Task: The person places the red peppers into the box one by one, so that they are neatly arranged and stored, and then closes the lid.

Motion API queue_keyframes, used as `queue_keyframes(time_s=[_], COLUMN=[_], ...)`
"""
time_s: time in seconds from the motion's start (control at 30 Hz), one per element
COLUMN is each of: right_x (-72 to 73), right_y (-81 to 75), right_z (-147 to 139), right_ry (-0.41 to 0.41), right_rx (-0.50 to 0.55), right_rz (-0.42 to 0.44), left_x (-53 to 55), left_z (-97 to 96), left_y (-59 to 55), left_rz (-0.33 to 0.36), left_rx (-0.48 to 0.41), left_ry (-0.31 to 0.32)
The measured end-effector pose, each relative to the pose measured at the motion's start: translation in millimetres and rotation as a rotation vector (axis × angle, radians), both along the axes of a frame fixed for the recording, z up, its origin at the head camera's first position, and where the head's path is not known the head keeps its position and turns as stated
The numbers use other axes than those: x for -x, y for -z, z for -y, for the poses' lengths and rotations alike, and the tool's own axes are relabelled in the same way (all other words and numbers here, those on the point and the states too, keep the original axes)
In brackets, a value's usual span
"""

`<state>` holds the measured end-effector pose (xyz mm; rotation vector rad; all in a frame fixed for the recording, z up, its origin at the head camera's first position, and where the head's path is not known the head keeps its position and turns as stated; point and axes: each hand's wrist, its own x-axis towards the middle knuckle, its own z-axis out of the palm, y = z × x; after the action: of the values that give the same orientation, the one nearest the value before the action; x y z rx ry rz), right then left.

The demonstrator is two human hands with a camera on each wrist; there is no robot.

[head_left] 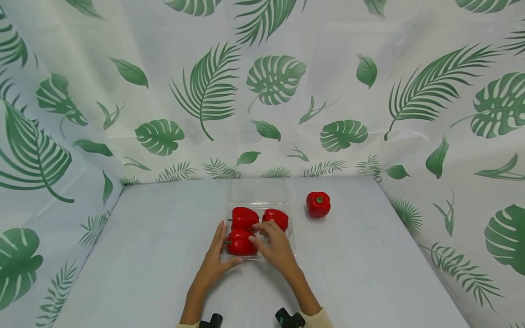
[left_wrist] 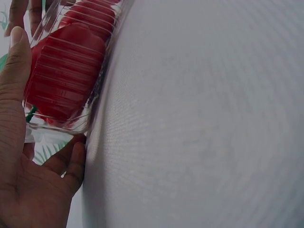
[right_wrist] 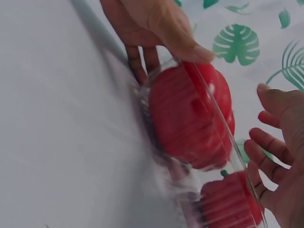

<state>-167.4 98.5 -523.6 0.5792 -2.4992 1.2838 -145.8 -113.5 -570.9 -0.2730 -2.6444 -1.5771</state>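
Observation:
A clear plastic clamshell container [head_left: 292,243] has its lid [head_left: 257,191] folded back, away from me. Three red bell peppers lie inside: a front-left pepper [head_left: 241,242], a back-left pepper [head_left: 244,217] and a back-right pepper [head_left: 275,218]. My left hand [head_left: 215,263] holds the container's front-left corner, fingers along the left side and thumb at the front edge. Over the container's front right, my right hand [head_left: 276,248] has its fingers loosely bent and spread beside the front-left pepper, holding nothing. Whether its fingertips touch a pepper, I cannot tell.
Another red bell pepper [head_left: 318,204] stands upright on the white table [head_left: 369,273], right of the container. A white sheet with green leaf prints [head_left: 270,82] hangs behind the table and along both sides.

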Motion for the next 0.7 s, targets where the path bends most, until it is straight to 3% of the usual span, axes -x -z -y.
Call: queue_keyframes(time_s=[0.17,0.37,0.53,0.7], right_x=[6.5,18.8,25.4,28.8], right_y=[-4.9,-7.1,-8.6,-8.5], right_z=[-11.1,-30.9,-49.4,-64.4], right_ry=[0.06,0.269,0.461,0.63], right_rx=[0.115,0.214,0.278,0.307], right_rz=[-0.116,-0.207,-0.201,-0.132], left_x=[-0.3,0.3,0.1,-0.3], left_z=[-0.2,-0.2,-0.6,-0.7], left_y=[-0.3,0.7,1.2,0.3], left_rz=[0.001,0.016,0.022,0.022], left_rx=[-0.009,-0.016,-0.027,-0.018], left_ry=[0.001,0.002,0.005,0.012])
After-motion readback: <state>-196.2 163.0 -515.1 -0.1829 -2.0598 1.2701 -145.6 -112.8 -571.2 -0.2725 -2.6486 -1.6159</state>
